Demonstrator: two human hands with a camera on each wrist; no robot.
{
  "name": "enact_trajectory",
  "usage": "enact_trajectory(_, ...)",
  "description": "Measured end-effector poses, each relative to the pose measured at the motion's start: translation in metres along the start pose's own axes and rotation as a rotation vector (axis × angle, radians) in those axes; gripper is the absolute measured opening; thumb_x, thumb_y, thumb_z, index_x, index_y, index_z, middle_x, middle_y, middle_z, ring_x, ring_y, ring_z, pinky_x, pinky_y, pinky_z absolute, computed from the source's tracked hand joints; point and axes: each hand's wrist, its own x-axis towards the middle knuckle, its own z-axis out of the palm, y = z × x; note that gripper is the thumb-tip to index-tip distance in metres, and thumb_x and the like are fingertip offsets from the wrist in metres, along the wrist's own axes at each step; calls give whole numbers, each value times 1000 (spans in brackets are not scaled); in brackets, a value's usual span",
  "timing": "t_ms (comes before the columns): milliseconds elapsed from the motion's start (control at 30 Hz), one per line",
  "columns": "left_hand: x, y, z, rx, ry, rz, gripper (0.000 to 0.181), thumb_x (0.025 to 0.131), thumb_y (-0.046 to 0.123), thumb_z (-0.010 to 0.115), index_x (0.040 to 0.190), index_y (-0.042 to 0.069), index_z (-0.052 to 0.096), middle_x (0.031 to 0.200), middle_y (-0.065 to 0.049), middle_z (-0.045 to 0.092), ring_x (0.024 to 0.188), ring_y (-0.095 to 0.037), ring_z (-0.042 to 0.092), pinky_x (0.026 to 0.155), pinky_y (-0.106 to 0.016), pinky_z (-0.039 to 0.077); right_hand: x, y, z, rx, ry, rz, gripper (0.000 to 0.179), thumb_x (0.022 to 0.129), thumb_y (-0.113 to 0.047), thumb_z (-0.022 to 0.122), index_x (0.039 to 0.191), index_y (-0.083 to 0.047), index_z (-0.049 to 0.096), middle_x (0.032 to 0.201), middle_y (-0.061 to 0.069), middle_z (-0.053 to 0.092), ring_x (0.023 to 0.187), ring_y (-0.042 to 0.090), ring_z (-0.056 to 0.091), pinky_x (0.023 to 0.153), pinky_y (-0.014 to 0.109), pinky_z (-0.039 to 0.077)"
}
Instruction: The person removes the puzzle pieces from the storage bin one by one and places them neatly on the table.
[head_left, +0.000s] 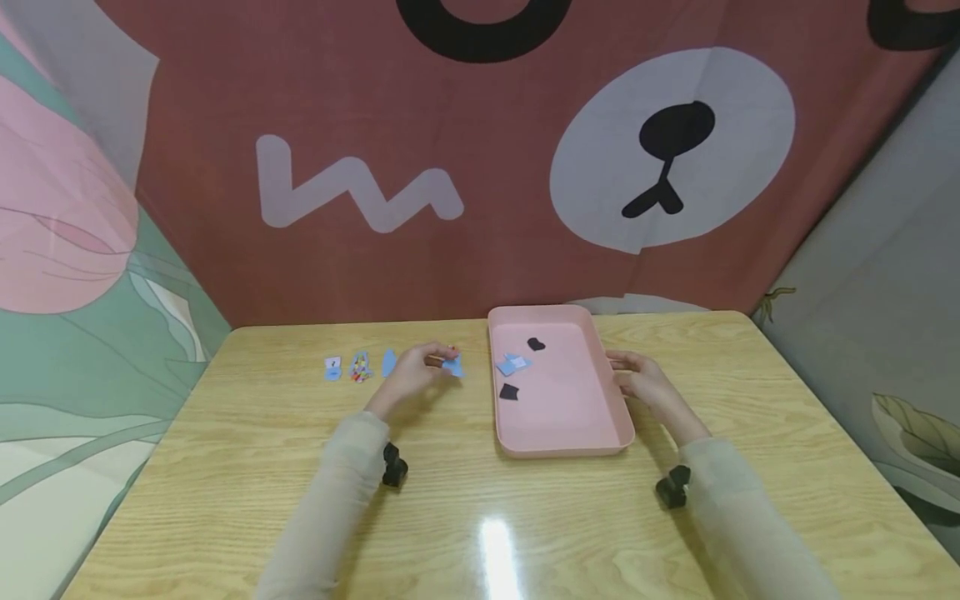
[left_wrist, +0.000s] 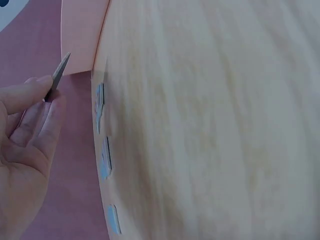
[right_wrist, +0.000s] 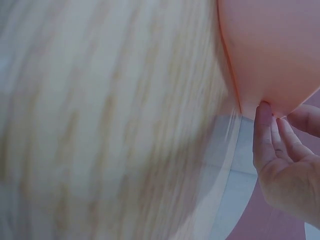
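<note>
Left hand (head_left: 411,377) pinches blue piece (head_left: 454,367) at its fingertips; thin edge, slack pinch could drop it. Right hand (head_left: 651,387), uncurled, touches pink tray (head_left: 566,408) to its left; pushing could slide tray toward left hand.

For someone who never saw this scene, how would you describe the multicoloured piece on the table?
On the table, in the head view, look left of the pink tray, where three pieces lie in a row. The multicoloured piece is the middle one, between a white-and-blue piece and a blue piece near the left hand. Red and yellow patches set it apart from both.
</note>
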Motion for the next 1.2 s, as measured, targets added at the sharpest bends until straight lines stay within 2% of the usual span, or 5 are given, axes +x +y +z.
enact_trajectory(100, -3, -3, -2, -33, -15, -11, 30, 87, -5, 61, 117, -4, 62, 124, -22, 61, 111, -38, 60, 93, -41, 54, 0, -1, 0, 3, -3, -12, 56, 93, -2, 45, 145, 8, 27, 140, 33, 36, 90, -1, 55, 75, 14, 51)
enact_trajectory(400, -10, -13, -4, 4, -32, -50, 31, 86, -9, 58, 115, -1, 63, 124, -20, 60, 111, -37, 59, 91, -39, 54, 1, -2, -1, -6, 9, 11, 55, 93, -1, 44, 146, 6, 29, 142, 32, 37, 89, -2, 55, 73, 13, 50)
enact_trajectory(633, -10, -18, -4, -8, -72, -64, 33, 83, -11, 58, 116, -6, 58, 118, -25, 60, 108, -37, 60, 90, -38, 54, 0, -2, 1, -17, 8, 7, 55, 94, -2, 45, 146, 6, 29, 142, 32, 37, 91, 0, 55, 73, 15, 51)
enact_trajectory(867, -12, -21, -4, 15, -119, -94, 36, 84, -7, 61, 121, -5, 57, 117, -23, 60, 111, -36, 58, 95, -40, 52, 0, -2, 0, -22, 9, 3, 55, 93, -3, 45, 145, 6, 30, 140, 33, 38, 89, -1, 55, 73, 14, 50)
enact_trajectory(1200, -11, -22, -3, 30, -146, -94, 39, 84, -2, 64, 122, -4, 57, 118, -21, 61, 110, -33, 59, 94, -39, 51, 1, -2, 1, -28, 0, 18, 55, 94, -3, 44, 146, 6, 28, 141, 32, 37, 89, 0, 55, 75, 15, 50)
